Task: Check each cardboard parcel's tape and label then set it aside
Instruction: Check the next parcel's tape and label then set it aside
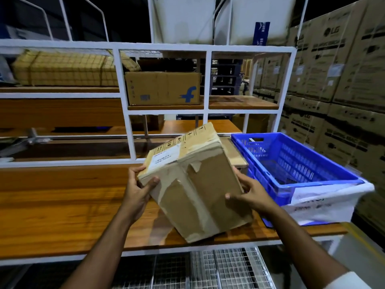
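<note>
Stacked cartons (341,80) line the right wall of a dim storeroom, and a white shelf frame (205,80) stands behind a wooden bench (62,211). Over the bench's near edge, a taped cardboard parcel (200,188) is held tilted, its white label (164,157) facing up and far. The left hand (138,189) grips its left corner; the right hand (250,193) grasps its right side. A blue crate (295,163) sits just right, another box (163,88) on the shelf.
</note>
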